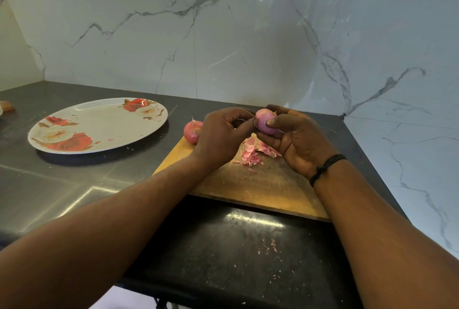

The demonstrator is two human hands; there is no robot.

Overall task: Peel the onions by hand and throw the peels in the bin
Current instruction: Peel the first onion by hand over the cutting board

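My right hand (295, 139) grips a mostly peeled purple onion (267, 125) above the wooden cutting board (258, 184), thumb pressed on its front. My left hand (221, 135) has its fingers curled at the onion's left side, pinching at the skin there. A second onion (193, 132), still in its red skin, rests at the board's far left corner. A heap of pink peels (253, 152) lies on the board under my hands. No bin is in view.
A white plate with a red rose print (99, 125) sits on the dark counter (74, 184) to the left. Marble walls close the back and right sides. Peel crumbs dot the counter near me. Something orange (6, 105) lies at the far left edge.
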